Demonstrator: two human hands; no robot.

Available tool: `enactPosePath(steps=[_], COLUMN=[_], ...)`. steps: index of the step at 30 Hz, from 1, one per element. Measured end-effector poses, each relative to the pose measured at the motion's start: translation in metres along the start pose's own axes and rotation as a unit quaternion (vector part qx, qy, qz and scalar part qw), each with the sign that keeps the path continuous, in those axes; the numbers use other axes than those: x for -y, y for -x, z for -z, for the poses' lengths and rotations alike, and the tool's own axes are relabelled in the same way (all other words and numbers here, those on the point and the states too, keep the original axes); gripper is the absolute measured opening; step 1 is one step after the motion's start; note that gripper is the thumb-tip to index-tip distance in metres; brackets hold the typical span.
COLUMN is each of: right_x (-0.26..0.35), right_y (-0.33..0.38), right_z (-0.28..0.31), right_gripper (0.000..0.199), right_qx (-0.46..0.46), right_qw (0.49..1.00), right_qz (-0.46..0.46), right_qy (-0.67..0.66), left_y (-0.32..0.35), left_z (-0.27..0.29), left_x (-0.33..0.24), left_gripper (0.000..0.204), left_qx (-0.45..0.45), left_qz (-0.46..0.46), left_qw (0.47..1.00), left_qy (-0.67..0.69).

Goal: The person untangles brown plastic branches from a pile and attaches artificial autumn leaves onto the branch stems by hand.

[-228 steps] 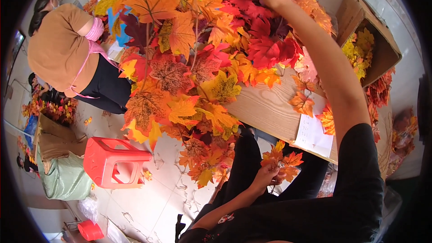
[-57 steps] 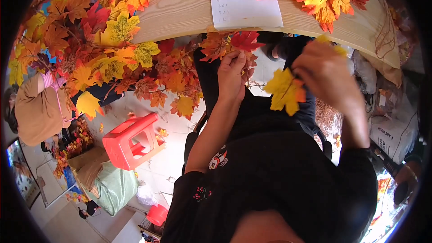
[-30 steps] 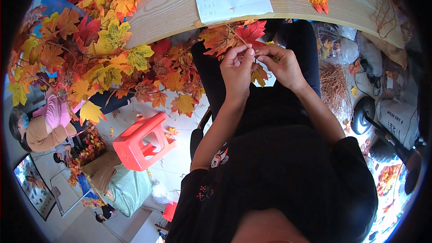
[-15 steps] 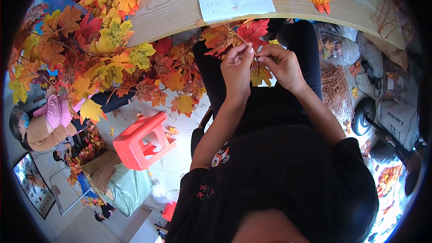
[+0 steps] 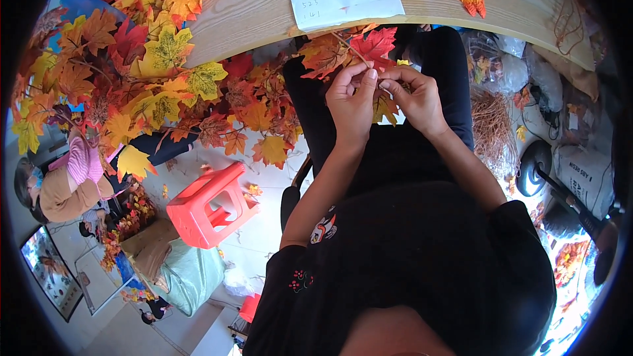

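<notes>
Over my lap I hold an artificial maple-leaf garland (image 5: 323, 56) with orange, red and yellow leaves. My left hand (image 5: 353, 102) pinches its thin brown stem (image 5: 351, 49) between thumb and fingers. Close beside it, almost touching, my right hand (image 5: 419, 100) has its thumb and forefinger pressed together at the same stem. Just beyond the fingertips is a red leaf (image 5: 374, 46), and a yellow leaf (image 5: 384, 109) hangs below, between the hands. What exactly lies between my right fingertips is hidden.
Ahead is a wooden table (image 5: 244, 20) with a handwritten paper sheet (image 5: 353, 0) and more leaves. A large heap of maple leaves (image 5: 158, 86) spills over its left side. At left stand a red plastic stool (image 5: 198, 207) and a seated person (image 5: 72, 178). Brown stems (image 5: 491, 128) lie bundled at right.
My left hand has shifted slightly to the right and its fingertips sit a little closer to my right hand. The red leaf has turned slightly with the stem.
</notes>
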State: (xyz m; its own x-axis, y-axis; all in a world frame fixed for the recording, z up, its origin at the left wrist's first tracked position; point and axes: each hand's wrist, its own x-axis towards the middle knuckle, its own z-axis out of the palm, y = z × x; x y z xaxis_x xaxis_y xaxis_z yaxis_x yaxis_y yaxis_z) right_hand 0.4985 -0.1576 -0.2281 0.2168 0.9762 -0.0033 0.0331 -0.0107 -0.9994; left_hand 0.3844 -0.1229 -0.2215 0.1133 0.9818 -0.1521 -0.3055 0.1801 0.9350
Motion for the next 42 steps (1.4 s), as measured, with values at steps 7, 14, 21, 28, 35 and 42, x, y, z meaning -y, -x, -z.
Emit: enactPosePath(steps=[7,14,21,28,35,42], right_x=[0.0,0.006,0.011,0.003,-0.008,-0.004], right_y=[0.0,-0.002,-0.01,-0.006,-0.008,-0.006], right_z=[0.002,0.001,0.007,0.008,0.013,0.012], right_gripper=[0.012,0.013,0.013,0.014,0.012,0.013], right_qx=[0.02,0.022,0.047,0.068,0.108,0.116], right_qw=[0.999,0.995,0.993,0.994,0.985,0.982], right_qz=[-0.045,-0.095,-0.055,-0.07,-0.095,-0.091], right_qy=[0.017,-0.029,0.088,-0.038,-0.095,-0.121], left_y=[-0.001,0.001,-0.001,0.001,0.001,0.001], left_z=[0.007,0.005,0.01,0.006,0.007,0.007], left_x=[0.004,0.003,-0.005,-0.005,-0.01,-0.006], left_gripper=[0.012,0.01,0.013,0.016,0.014,0.014], left_qx=[0.045,0.042,0.034,0.03,0.028,0.025], left_qz=[-0.015,0.018,0.156,0.165,0.191,0.179], left_qw=[0.996,0.998,0.986,0.985,0.98,0.983], left_qy=[-0.075,-0.037,0.055,0.04,0.057,0.041])
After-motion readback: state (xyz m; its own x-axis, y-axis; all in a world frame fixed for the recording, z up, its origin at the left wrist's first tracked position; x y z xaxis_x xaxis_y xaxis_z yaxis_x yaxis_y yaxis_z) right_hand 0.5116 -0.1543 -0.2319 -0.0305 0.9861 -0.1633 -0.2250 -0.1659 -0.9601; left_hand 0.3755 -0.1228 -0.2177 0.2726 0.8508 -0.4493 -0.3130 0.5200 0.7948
